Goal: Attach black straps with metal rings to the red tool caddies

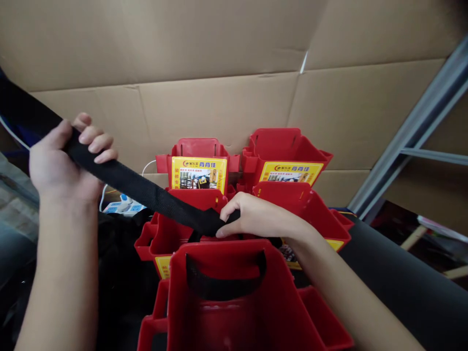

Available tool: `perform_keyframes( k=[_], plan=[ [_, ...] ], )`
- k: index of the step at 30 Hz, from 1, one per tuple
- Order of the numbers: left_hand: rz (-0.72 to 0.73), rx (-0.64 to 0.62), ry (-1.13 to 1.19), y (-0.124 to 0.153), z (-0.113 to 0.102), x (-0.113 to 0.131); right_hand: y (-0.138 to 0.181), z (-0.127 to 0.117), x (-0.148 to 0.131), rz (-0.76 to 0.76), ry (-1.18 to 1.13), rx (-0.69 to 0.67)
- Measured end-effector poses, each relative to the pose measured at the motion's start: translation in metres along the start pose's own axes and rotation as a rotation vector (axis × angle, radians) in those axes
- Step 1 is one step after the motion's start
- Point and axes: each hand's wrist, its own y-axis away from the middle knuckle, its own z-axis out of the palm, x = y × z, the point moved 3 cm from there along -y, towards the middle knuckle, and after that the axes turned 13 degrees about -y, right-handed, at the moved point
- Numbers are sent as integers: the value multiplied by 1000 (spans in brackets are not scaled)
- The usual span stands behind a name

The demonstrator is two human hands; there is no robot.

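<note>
The left hand [64, 168] grasped a black webbing strap [133, 185], which passed between its thumb and curled fingers. The strap sloped from the upper left down to the right hand [254, 214], whose thumb and bent fingers pinched it just beyond the far rim of the front red plastic bin [228, 324]. Inside that rim, a black band [226, 288] sagged between two slots in the wall; whether it was continuous with the strap could not be told. The bin stood nearest the viewer, its mouth open upward and its lower edge cut off by the frame.

Behind it, the left middle bin [193, 199] and right middle bin [290, 197] left only a narrow gap, largely filled by the right hand. Two rear bins [276, 146] with yellow labels [199, 174] stood before a cardboard wall [219, 109]. The left hand had open room above the bins; the right forearm crossed the front bin's right side. Farther right, a dark surface [398, 278] extended toward a grey metal frame [413, 129]. A power strip [124, 206] lay left of the bins.
</note>
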Motion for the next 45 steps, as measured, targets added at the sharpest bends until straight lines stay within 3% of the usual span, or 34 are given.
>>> perform_keyframes(
  k=[3,5,7,10,13,17,20,25,32,37,41,43,45],
  plan=[
    [-192,-73,-78,-1,3,-14,2,-17,-4,-163,-55,179],
    [-416,-227,-83,7,26,-36,6,-29,-7,-279,-101,382],
    [-679,-417,-72,19,56,-62,11,-33,-11,-368,-155,502],
    [-903,-567,16,33,89,-90,16,-28,-18,-439,-195,449],
    [-992,-592,138,36,100,-102,20,-18,-23,-452,-166,335],
    [-970,-480,281,34,96,-102,26,-9,-29,-454,-202,169],
    [-968,-538,261,37,95,-99,31,-6,-32,-461,-195,138],
    [-933,-770,162,44,98,-101,31,-17,-29,-501,-276,331],
    [-831,-778,-84,40,85,-101,37,-45,-26,-709,-534,707],
    [-735,-900,-179,41,84,-97,37,-61,-18,-792,-651,719],
    [-720,-761,-174,32,79,-94,31,-72,-3,-659,-377,694],
    [-701,-680,-241,28,74,-91,31,-74,-2,-607,-53,741],
    [-682,-608,-324,25,72,-87,33,-66,-10,-655,278,743]
  ],
)
